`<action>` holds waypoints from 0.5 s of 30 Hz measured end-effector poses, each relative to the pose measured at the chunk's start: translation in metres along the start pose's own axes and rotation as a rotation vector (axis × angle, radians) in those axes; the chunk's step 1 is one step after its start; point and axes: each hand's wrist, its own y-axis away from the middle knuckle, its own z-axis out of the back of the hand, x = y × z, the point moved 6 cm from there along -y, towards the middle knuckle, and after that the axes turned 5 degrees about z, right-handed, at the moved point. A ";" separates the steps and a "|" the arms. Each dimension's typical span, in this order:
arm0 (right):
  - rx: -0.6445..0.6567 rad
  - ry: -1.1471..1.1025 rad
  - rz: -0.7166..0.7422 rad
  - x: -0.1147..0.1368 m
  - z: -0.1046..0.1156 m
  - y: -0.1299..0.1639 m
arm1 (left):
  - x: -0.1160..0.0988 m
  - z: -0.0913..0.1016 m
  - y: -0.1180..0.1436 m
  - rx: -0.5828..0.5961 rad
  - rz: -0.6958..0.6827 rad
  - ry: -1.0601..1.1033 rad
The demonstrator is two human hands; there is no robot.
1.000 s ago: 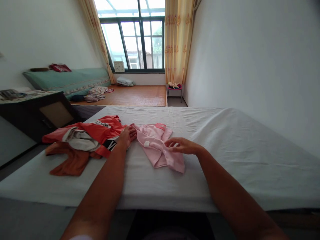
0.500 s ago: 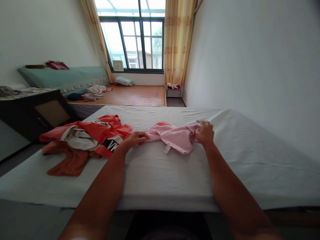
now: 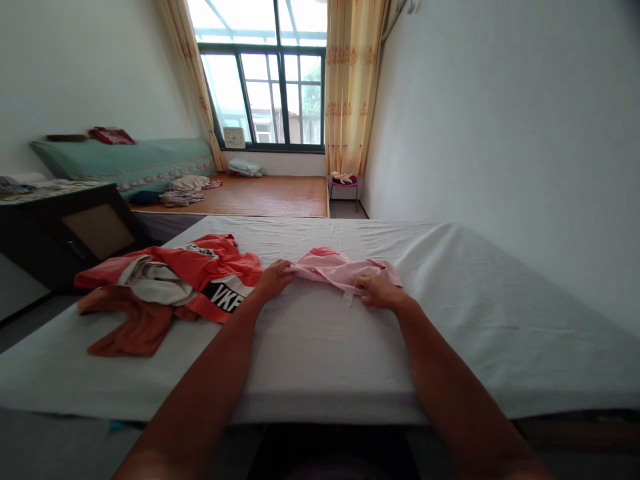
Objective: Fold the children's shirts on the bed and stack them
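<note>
A small pink garment (image 3: 327,268) lies bunched on the white-sheeted bed (image 3: 320,360), with a white tag hanging from its near edge. My left hand (image 3: 275,277) pinches its left end, fingers closed. Farther right, my right hand (image 3: 375,291) is closed on the near edge beside the tag. The exact kind of garment cannot be made out from its folds. Left of my left hand is a heap of clothes: a red-orange top (image 3: 220,263) with black and white lettering, a grey-white piece (image 3: 155,283) and a rust-brown garment (image 3: 127,323).
A dark cabinet (image 3: 75,223) stands left of the bed. Beyond the far edge is a second bed with a brown mat (image 3: 280,193), holding folded clothes (image 3: 183,197). A small stool (image 3: 345,181) sits by the curtain, and a white wall (image 3: 500,133) runs along the right.
My right hand has moved left and nearer, from the garment's right end to its near edge by the tag. The near flap is drawn up, so the garment looks narrower. My left hand keeps its hold.
</note>
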 end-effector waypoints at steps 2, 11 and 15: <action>-0.172 -0.014 -0.112 -0.010 0.020 0.003 | -0.011 0.014 0.002 -0.095 0.042 0.137; -1.146 -0.439 -0.064 0.018 0.178 0.073 | -0.090 0.116 0.014 -0.450 -0.007 0.613; -0.951 -0.498 -0.028 -0.001 0.182 0.041 | -0.079 0.122 -0.003 -0.311 0.138 0.588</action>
